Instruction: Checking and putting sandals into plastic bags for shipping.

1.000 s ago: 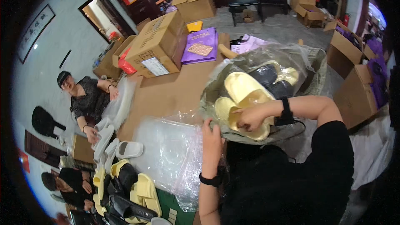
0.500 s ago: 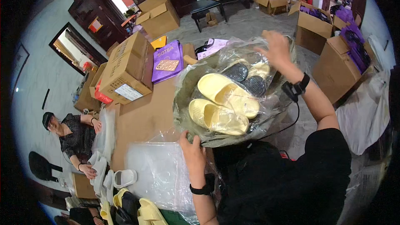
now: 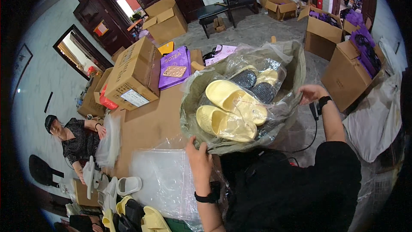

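Note:
A large grey-green woven sack (image 3: 189, 109) stands with its mouth wide in front of me. Inside lie pale yellow slippers (image 3: 225, 94) in clear plastic, with black-soled yellow slippers (image 3: 262, 91) bagged behind them. My left hand (image 3: 198, 154) is closed on the near left part of the sack's rim. At the right side, my right hand (image 3: 312, 94) grips the rim, its fingertips partly hidden by the fabric. Beside my left forearm lies a stack of clear plastic bags (image 3: 159, 176) on the table.
Loose yellow, black and white slippers (image 3: 154, 220) lie at the table's near left. A co-worker (image 3: 79, 141) handles a white slipper (image 3: 89, 176) there. A cardboard box (image 3: 133, 75), purple bags and a phone case (image 3: 174, 71) sit farther back. Open cartons (image 3: 352, 71) stand at right.
My right hand has come down from above the sack's far right edge to its right rim and closed there. My left hand stays put. The co-worker has raised a white slipper.

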